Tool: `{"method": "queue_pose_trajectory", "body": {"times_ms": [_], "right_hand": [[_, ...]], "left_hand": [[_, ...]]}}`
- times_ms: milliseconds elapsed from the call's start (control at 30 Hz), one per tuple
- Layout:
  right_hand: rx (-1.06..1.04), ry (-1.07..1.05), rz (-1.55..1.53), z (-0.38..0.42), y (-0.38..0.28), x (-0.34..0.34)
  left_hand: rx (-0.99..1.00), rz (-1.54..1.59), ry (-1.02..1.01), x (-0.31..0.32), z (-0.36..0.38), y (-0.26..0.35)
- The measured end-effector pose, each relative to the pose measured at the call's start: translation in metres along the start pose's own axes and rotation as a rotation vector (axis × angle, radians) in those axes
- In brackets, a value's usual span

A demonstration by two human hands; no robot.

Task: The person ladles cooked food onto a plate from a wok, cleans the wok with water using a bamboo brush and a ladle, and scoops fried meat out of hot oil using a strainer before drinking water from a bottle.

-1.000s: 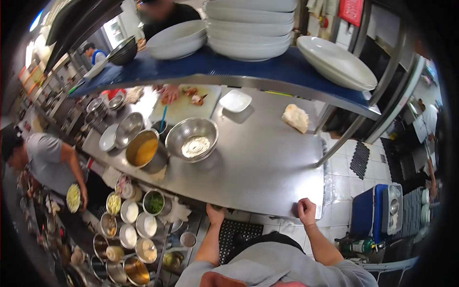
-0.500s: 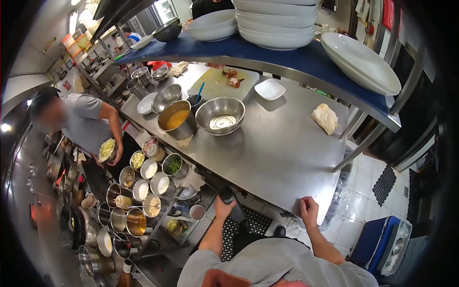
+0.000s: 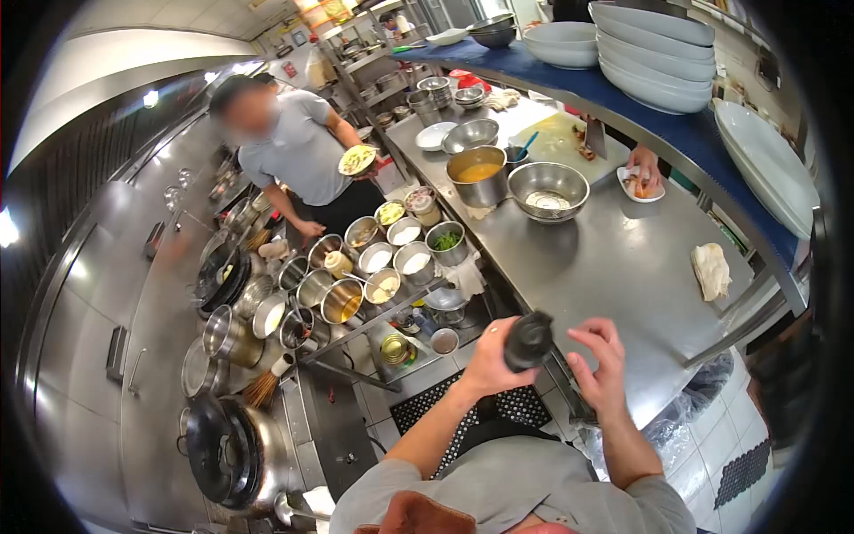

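Observation:
My left hand (image 3: 487,358) is wrapped round a black bottle (image 3: 530,340), with its dark lid tilted up toward me. Just to the right of the lid is my right hand (image 3: 601,363), fingers curved and apart, holding nothing. A small gap shows between those fingers and the bottle. Both hands are raised in front of my body, near the edge of the steel table (image 3: 623,267).
On the table are a steel bowl (image 3: 548,189), a pot of orange liquid (image 3: 478,173) and a folded cloth (image 3: 711,271). Another person's hand (image 3: 644,162) reaches into a small white dish (image 3: 633,189). A co-worker (image 3: 298,147) stands left, beyond several ingredient containers (image 3: 382,285).
My left hand has lifted the bottle from low by the table edge. My right hand has risen toward it. My view has turned left, and another person's hand has appeared at the white dish.

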State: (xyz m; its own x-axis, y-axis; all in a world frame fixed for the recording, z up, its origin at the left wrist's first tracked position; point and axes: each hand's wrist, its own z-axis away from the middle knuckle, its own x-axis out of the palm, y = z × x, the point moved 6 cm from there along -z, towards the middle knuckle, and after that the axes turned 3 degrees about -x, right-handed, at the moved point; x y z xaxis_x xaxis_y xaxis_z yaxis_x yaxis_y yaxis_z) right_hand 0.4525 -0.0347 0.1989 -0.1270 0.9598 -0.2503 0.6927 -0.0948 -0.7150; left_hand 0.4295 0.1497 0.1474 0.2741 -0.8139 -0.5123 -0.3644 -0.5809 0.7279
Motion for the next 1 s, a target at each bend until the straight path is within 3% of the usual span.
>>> {"method": "queue_pose_trajectory", "body": {"times_ms": [33,167,233,433,533,633,700,833,900,1000], "right_hand": [[-0.125,0.019,0.027,-0.013,-0.019,-0.004],[-0.229,-0.102,0.345,-0.035,-0.033,-0.011],[-0.004,-0.102,0.484,-0.04,-0.006,-0.021],[0.045,-0.135,0.677,-0.05,0.005,-0.035],[0.037,-0.197,0.778,-0.054,0.003,-0.031],[0.024,-0.236,0.838,-0.059,0.008,-0.037],[-0.253,-0.306,0.618,-0.061,-0.003,-0.038],[-0.171,-0.044,0.757,-0.065,-0.019,-0.049],[0.118,-0.38,0.867,-0.061,0.009,-0.039],[0.108,-0.408,0.851,-0.062,0.008,-0.041]], "left_hand": [[0.046,0.024,-0.007,0.006,-0.012,0.017],[0.118,0.188,-0.035,0.048,-0.045,0.033],[0.068,0.247,-0.098,0.078,-0.054,0.019],[0.069,0.176,-0.21,0.112,-0.065,0.013],[0.087,0.333,-0.194,0.127,-0.061,0.003],[-0.035,0.512,-0.294,0.143,-0.065,-0.002],[0.005,0.53,-0.287,0.139,-0.07,-0.002],[0.065,0.633,-0.323,0.143,-0.07,0.003],[0.024,0.554,-0.271,0.14,-0.068,0.004],[0.037,0.569,-0.278,0.141,-0.067,0.004]]}}
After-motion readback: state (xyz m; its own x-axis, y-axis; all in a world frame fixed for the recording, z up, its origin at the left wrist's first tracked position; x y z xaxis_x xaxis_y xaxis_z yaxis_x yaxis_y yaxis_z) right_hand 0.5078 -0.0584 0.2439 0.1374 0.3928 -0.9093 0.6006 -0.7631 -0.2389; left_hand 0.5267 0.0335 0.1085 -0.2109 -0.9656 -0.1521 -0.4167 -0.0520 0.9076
